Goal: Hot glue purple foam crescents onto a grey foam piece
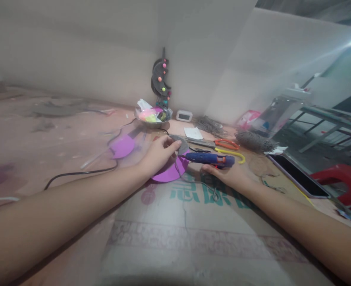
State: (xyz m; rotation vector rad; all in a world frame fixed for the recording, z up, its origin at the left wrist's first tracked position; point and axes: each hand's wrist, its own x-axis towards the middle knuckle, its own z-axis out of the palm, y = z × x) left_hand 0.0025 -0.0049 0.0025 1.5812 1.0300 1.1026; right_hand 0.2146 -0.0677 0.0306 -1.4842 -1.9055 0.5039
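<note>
My left hand (162, 153) grips a purple crescent-shaped piece (171, 172), part of which is covered in grey yarn (182, 145). Its thumb lies on the grey part. In my right hand (227, 172) is a blue glue gun (205, 158), its tip pointing left against or very close to the purple piece, where grey meets purple. A thin grey strand hangs from the piece and trails over the printed cardboard (163, 246) below. Which of the right fingers are on the trigger is hidden.
Orange-handled scissors (226, 143) and a yellow-handled tool (235, 153) lie beyond my right hand. Farther back are a bowl (153, 121) of scraps, a small white clock (184, 115), grey yarn bundles (254, 141) and a decorated crescent (161, 79). At right lies a phone (299, 175); a black cord (80, 173) runs left.
</note>
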